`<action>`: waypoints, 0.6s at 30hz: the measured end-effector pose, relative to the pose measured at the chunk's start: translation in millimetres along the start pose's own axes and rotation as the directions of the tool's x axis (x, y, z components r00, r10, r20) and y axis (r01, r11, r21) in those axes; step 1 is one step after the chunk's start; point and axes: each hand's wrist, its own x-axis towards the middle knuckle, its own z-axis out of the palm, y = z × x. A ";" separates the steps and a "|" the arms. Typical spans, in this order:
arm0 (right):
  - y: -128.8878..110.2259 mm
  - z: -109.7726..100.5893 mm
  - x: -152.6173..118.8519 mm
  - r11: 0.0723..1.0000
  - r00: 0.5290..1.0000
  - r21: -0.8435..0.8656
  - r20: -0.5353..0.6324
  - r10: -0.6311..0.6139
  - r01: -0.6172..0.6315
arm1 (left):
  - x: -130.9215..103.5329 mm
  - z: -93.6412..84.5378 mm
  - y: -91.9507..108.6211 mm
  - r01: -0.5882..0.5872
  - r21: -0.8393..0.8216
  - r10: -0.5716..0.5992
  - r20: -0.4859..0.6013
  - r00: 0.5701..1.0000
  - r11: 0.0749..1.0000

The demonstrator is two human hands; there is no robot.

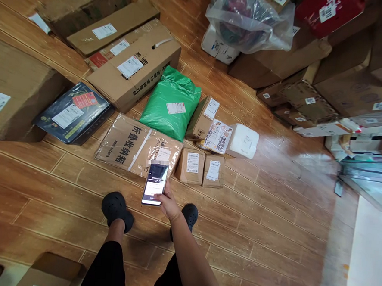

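Note:
My right hand (pixel 168 205) holds a smartphone (pixel 155 184) with its lit screen facing up, thumb on the lower edge. The phone hovers over a flat brown parcel wrapped in plastic (pixel 139 146) lying on the wooden floor. Just right of it sit two small cardboard boxes (pixel 200 166) with white labels. A green plastic mailer (pixel 172 102) lies beyond them. My left hand is out of sight. My feet in black clogs (pixel 117 209) stand just behind the flat parcel.
Large cardboard boxes (pixel 134 64) line the left and back. A dark flat box (pixel 73 112) lies at left. A white foam box (pixel 243 140) and stacked cartons (pixel 310 94) fill the right. A clear bag (pixel 250 19) tops the pile. Bare floor lies at lower right.

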 end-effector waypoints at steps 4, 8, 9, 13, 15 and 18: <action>-3.1 17.4 -9.5 0.999 1.000 0.039 -0.020 0.021 -0.020 | -10.3 -15.0 6.4 0.006 -0.001 -0.005 0.033 0.999 1.000; -8.6 32.8 -17.1 0.997 0.999 0.056 0.001 0.049 -0.049 | -12.7 -27.8 14.9 0.006 -0.002 -0.005 0.059 0.998 1.000; -10.7 36.6 -18.9 0.997 0.998 0.057 0.009 0.054 -0.055 | -13.5 -31.2 16.6 0.004 -0.003 -0.004 0.063 0.998 1.000; -21.1 56.1 -25.8 0.998 0.999 0.052 0.033 0.038 -0.040 | -44.9 -41.5 6.1 0.006 -0.001 -0.006 0.086 0.996 1.000; -26.6 68.8 -29.2 0.998 0.998 0.050 0.050 0.032 -0.035 | -85.7 -42.2 -16.1 0.015 0.016 -0.016 0.097 0.995 1.000; -32.4 89.7 -35.0 0.997 0.996 0.061 0.082 0.045 -0.050 | -157.1 -37.1 -63.5 0.040 0.058 -0.046 0.109 0.993 0.998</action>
